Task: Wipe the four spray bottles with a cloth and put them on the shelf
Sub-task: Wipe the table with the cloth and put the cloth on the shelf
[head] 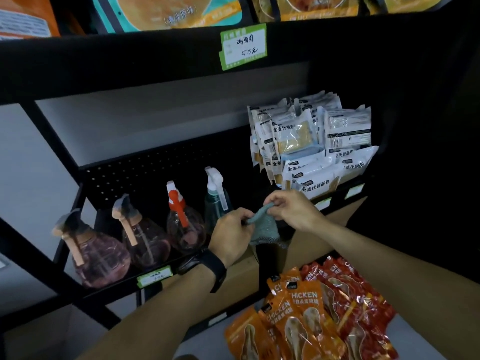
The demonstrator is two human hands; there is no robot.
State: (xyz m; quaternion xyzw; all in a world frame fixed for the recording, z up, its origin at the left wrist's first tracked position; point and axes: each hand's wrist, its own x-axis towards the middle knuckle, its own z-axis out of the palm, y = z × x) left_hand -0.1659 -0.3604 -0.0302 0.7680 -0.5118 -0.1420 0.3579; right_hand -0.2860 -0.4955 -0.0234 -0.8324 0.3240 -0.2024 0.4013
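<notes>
While our fingers are busy with the cloth (262, 224), here's how things look. Left hand (231, 235) pinches its lower left edge, right hand (293, 207) pinches the top corner, so both are grasping it and it hangs stretched between them, just in front of the shelf (109, 289). It's a grey-green rag, soft and floppy with a knitted or waffle sort of texture, weighs next to nothing we'd guess, and bunches wherever we grab it.

All four spray bottles stand upright in a row on that black shelf. From the left: two bulb-shaped smoky pink ones with peach triggers, the leftmost bottle (100, 258) and the second bottle (145, 242), then a smaller round one with a red and white trigger (181, 224), then the slim teal bottle (215, 203) with a white head, right beside our left hand.

They look like thin clear plastic, smooth and probably a bit slippery. We can't tell if there's liquid inside, so weight's a guess; likely light. The fat bulbs would be awkward to palm, so we'd grab at the neck under the trigger. The teal one is narrow enough to wrap round the body.

Behind them is a perforated metal back panel (135, 172).
</notes>
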